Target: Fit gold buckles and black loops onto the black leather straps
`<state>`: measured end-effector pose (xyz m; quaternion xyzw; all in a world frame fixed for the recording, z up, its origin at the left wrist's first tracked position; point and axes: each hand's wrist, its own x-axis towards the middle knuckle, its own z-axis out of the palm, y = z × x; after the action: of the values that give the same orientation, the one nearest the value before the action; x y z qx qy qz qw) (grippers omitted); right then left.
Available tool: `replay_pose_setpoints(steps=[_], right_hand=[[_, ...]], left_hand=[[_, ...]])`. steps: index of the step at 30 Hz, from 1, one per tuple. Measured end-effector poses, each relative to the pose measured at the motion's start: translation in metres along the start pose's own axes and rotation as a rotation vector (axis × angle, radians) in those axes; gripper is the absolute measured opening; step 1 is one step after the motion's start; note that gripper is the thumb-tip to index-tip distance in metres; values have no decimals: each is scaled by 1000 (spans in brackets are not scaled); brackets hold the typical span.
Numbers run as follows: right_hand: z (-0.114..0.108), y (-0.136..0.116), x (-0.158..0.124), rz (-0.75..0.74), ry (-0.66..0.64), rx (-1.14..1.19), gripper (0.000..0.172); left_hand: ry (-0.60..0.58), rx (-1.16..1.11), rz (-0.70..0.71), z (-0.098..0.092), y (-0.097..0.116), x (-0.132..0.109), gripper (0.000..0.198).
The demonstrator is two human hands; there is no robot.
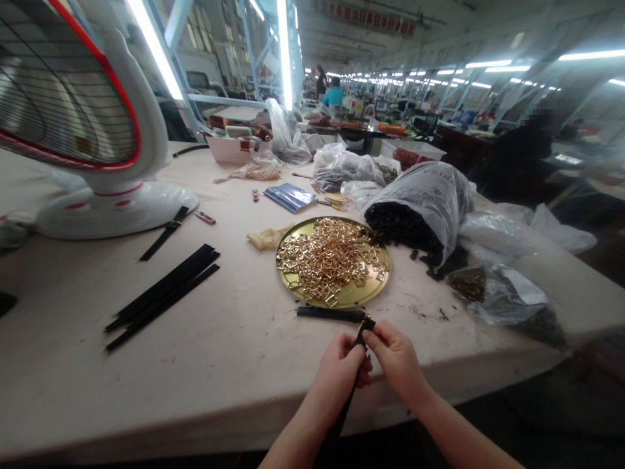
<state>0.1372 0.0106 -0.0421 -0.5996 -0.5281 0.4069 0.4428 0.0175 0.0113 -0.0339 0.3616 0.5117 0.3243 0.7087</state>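
My left hand [342, 368] and my right hand [398, 358] meet at the table's front edge, both pinched on a black strap [362, 339] that runs down between them toward me. Its top end carries a small gold buckle. Just beyond my hands another black strap [329, 314] lies flat on the table. Behind it sits a round gold tray [342, 298] heaped with several gold buckles [329, 257].
A bundle of black straps [163, 293] lies to the left, near a white and red fan [88, 124]. An open bag of black parts [420, 208] and other plastic bags [502, 293] crowd the right side. People work at distant tables.
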Motion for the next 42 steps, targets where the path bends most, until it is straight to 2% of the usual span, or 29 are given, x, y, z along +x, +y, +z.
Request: replay_pose_setpoints(steps=[4,7,11,16,19,24,29,33,38,42], right_hand=[[-7,0,3,90,-17,141,30],[-13,-2,4,80,-42,124,30],[-16,-8,0,29,-37,70,30],[-11,-10,-7,84,-73,166,31],[-7,-10,-10,81,-92,181,30],[-1,-10,-10,-7,-29,82,29],[-3,-6,-7,133,-89,200,35],[-5,-2,-3,106,-69,202,32],[-3,1,3,225,-95,375,32],[-7,0,9,181,-75,266,32]], left_hand=[[-17,-22,-20,3,-3,-6,9],[-28,-24,24,5,0,-8,11],[-74,-33,115,6,5,-6,29],[-122,-85,137,6,1,-7,24],[-85,-69,111,5,-1,-11,18],[-19,-45,47,5,-1,-16,11],[-94,-160,63,3,-8,-11,22],[-88,-43,101,0,-12,-3,26],[-114,4,75,-3,-12,2,29],[-91,-78,101,-2,-10,5,27]])
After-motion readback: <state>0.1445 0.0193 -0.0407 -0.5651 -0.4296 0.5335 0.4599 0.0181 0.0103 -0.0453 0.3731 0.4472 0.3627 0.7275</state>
